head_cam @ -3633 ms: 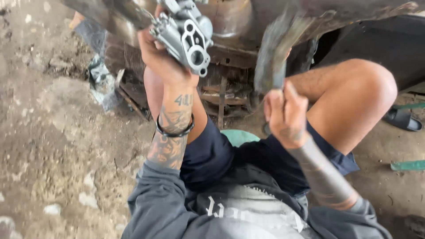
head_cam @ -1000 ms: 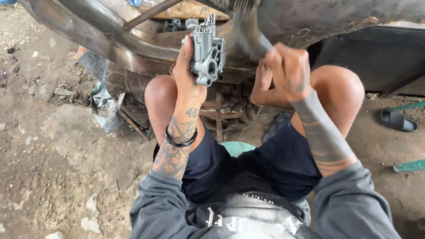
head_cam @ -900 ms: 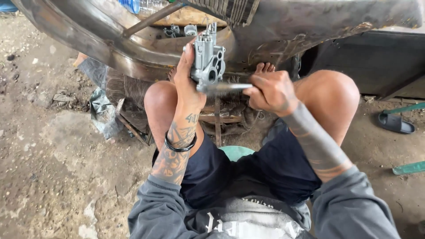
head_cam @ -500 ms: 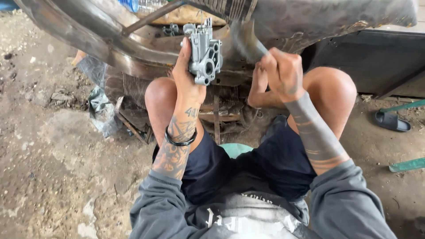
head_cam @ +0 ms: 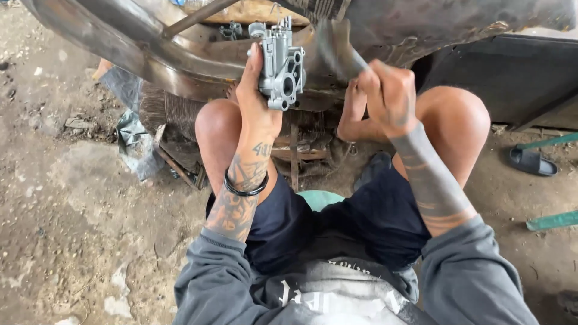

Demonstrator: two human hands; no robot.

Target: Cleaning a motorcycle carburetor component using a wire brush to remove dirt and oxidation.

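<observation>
Left hand: left hand (head_cam: 256, 99) raised, wrapped around the back of a grey cast-metal carburetor body (head_cam: 282, 66); thumb up its left side, ported face turned right.
Right hand: right hand (head_cam: 390, 96) clenched on a thin tool (head_cam: 337, 51), motion-blurred; its tip cannot be made out.
Part position: carburetor body held in the air, just near of the rusty metal frame (head_cam: 180, 57), above the knees.
Risk, slip: one-handed hold on the casting; a hard stroke from the tool could probably twist it loose onto the dirt floor (head_cam: 72, 216).
Risk, hand: tool works close to the left thumb; a miss may strike it.
Edges: frame and dark panel (head_cam: 512, 78) close off the far side.
Room: open ground left; sandal (head_cam: 533, 161) and green bar (head_cam: 551, 221) lie right.
</observation>
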